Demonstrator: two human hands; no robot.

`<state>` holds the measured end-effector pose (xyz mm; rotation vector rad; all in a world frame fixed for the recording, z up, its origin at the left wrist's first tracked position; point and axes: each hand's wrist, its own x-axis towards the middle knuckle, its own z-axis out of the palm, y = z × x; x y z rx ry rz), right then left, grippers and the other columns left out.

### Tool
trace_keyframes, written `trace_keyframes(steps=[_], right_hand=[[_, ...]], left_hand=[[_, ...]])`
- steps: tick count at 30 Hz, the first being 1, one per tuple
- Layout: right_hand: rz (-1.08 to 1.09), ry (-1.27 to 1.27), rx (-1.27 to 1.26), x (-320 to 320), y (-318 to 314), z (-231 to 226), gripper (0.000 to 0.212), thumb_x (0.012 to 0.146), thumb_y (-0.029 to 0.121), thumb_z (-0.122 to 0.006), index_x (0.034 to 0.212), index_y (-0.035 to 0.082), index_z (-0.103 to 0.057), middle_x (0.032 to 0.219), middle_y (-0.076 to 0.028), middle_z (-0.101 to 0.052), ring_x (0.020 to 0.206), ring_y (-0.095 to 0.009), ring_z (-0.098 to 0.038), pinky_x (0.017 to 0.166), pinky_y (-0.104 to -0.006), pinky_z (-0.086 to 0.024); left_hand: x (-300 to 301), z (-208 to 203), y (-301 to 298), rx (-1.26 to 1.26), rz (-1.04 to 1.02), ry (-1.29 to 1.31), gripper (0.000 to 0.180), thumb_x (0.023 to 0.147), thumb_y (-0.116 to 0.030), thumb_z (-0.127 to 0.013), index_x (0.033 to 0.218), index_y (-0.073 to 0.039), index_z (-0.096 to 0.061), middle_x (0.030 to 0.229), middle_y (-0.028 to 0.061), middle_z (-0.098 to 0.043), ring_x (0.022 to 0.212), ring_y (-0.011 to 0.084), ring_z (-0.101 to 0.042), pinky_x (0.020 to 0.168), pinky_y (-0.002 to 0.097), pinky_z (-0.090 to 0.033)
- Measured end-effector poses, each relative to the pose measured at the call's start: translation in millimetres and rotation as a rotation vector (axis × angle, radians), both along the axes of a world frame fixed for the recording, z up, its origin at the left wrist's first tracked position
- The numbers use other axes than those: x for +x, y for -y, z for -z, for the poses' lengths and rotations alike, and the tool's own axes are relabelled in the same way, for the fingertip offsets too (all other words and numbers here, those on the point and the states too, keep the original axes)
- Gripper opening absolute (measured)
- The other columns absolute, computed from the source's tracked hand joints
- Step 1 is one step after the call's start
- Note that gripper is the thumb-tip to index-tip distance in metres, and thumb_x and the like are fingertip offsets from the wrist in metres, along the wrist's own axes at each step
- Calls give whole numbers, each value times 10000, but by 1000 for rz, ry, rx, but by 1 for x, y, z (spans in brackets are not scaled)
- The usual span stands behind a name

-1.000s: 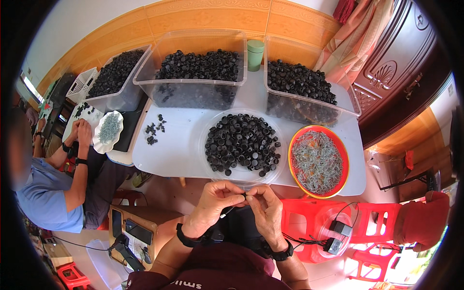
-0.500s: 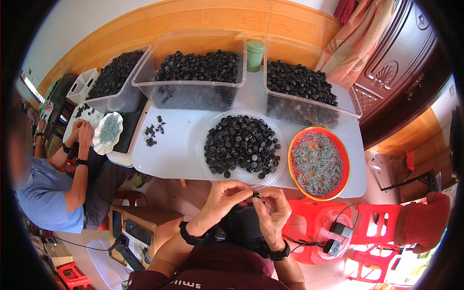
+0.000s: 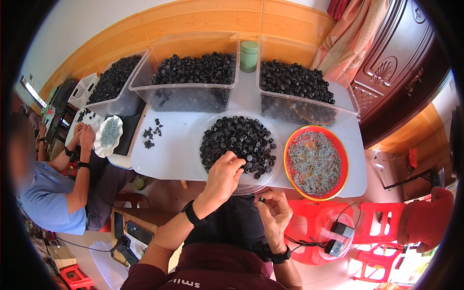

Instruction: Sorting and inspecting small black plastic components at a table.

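My left hand (image 3: 223, 178) reaches over the near edge of a clear round tray (image 3: 195, 162) heaped with black plastic caps (image 3: 237, 140). Its fingertips are pinched around one black cap (image 3: 242, 166). Lower and to the right, in front of the table's edge, my right hand (image 3: 275, 215) is closed in a pinch. A small dark piece (image 3: 261, 199) shows at its thumb and fingertip, too small to make out. Right of the tray, a red basin with a yellow rim (image 3: 344, 181) holds many thin silvery screws (image 3: 314, 162).
Clear bins (image 3: 232, 87) of black parts line the table's back, with a green canister (image 3: 249, 55) between two. Loose black pieces (image 3: 151, 133) lie at the left. A co-worker (image 3: 58, 191) sits left beside a white scalloped dish (image 3: 101, 151). Red stools (image 3: 309, 217) stand right.
My hands, close together before at a small black piece, are now apart. The left has moved up and forward to the caps on the tray; the right has stayed nearly in place.
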<state>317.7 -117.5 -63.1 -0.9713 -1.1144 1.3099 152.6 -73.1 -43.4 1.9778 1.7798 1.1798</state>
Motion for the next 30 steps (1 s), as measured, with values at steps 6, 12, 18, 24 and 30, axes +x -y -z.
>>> trace_keyframes(steps=[6, 12, 18, 24, 30], right_hand=[[-38, 2, -29, 3, 2, 2, 200, 734, -134, -607, 903, -36, -564, 951, -56, -505, 815, -123, -588, 718, -219, -507], [-35, -65, -91, 3, 4, 0, 180, 743, -142, -587, 896, -51, -558, 946, -67, -508, 866, -182, -621, 751, -251, -520], [-49, -47, -75, 3, 5, 1, 177, 744, -136, -591, 895, -49, -561, 935, -65, -508, 819, -167, -619, 738, -246, -524], [-49, -43, -83, -2, 6, 2, 182, 740, -131, -600, 896, -41, -572, 929, -65, -516, 801, -154, -615, 726, -236, -522], [-16, -2, -84, -3, 7, 3, 184, 733, -131, -607, 887, -35, -580, 922, -65, -523, 795, -144, -613, 705, -228, -517]], left_hand=[[-2, 13, 0, 124, 52, -145, 130, 679, 37, -641, 748, -29, -553, 798, 89, -540, 719, 277, -547, 633, 356, -457], [-3, 8, 2, 102, 32, -219, 159, 691, 21, -648, 819, -39, -576, 784, 83, -523, 698, 265, -530, 628, 353, -450], [-3, 8, 14, 24, 71, -107, 158, 702, 51, -629, 832, -23, -579, 823, 87, -523, 690, 259, -566, 610, 356, -463], [-8, 11, 18, 25, 58, -111, 204, 695, 65, -618, 873, -25, -575, 827, 84, -531, 697, 268, -567, 609, 363, -461], [-5, 4, 20, -11, 54, -227, 228, 684, 43, -613, 896, -38, -588, 852, 79, -545, 772, 261, -541, 682, 350, -409]])
